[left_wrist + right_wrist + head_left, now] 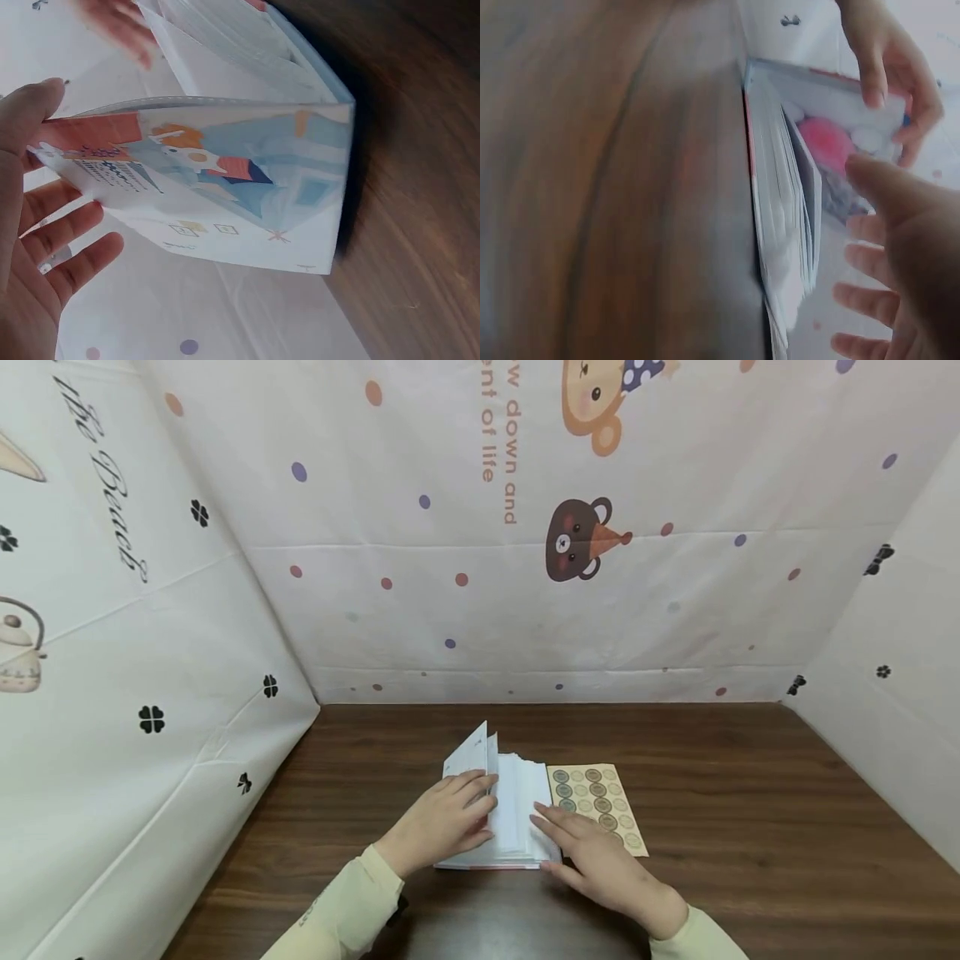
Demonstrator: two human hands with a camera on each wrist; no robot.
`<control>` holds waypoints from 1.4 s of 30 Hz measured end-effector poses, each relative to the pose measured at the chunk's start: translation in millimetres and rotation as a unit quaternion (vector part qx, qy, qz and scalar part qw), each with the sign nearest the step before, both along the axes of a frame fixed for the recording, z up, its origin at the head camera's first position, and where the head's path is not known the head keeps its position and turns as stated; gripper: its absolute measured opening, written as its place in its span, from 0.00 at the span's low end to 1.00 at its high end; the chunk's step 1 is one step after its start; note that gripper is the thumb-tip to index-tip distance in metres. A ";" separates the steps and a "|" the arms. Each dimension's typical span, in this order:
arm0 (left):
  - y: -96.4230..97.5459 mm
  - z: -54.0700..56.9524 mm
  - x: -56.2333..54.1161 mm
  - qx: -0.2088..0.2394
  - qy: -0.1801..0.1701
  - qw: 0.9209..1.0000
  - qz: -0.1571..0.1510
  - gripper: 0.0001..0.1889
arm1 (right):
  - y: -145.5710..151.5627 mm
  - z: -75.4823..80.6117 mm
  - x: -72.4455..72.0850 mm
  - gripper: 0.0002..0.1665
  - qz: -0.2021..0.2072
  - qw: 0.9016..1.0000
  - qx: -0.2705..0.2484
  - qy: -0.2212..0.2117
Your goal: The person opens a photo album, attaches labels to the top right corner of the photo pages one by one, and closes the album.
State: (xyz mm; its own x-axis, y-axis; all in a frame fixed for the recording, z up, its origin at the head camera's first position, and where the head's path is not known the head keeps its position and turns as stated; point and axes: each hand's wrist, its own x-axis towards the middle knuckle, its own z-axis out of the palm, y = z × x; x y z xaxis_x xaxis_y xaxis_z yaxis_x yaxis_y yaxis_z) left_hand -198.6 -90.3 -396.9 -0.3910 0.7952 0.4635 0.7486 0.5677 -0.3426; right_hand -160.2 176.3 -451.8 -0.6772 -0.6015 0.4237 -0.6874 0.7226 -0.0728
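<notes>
A thick photo album (513, 802) with white pages and clear sleeves lies open on the table. My left hand (450, 818) pinches the raised left cover at its edge, and the cover stands tilted up. In the left wrist view that cover (247, 180) shows a pale blue and red printed drawing. My right hand (600, 860) rests with fingers spread and fairly straight at the right edge of the pages, fingertips right at the paper. From the right wrist, a pink picture (829, 142) shows on the cover's inner side.
A beige sheet of round stickers (600, 793) lies just right of the album, partly under my right hand. Printed white cloth (525, 610) walls in the dark wooden table (720, 793) at the back and both sides.
</notes>
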 end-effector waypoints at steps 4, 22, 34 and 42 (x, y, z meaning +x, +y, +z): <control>-5.2 -1.5 -0.3 0.000 0.008 1.000 0.001 0.22 | -11.7 -0.5 2.3 0.33 0.040 0.999 0.012 -0.015; -31.6 0.6 -4.9 0.085 0.044 0.995 -0.041 0.24 | -9.5 -9.0 1.0 0.31 0.047 0.996 0.014 -0.068; -62.2 -6.8 -1.7 0.103 0.026 0.994 -0.022 0.26 | -7.3 -10.4 -0.4 0.31 0.050 0.996 0.010 -0.069; -79.6 -9.1 5.2 0.104 -0.010 0.995 0.003 0.33 | -7.6 -9.8 -0.5 0.31 0.047 0.997 0.010 -0.064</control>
State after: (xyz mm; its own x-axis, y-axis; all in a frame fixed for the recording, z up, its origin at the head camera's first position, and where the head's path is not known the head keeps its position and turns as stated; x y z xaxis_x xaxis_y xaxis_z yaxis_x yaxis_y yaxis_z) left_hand -193.4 -169.9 -405.9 -0.4065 0.6805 0.6097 0.7504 0.6293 -0.2021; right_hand -160.7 168.7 -461.6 -0.6649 -0.6727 0.3245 -0.7384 0.6574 -0.1503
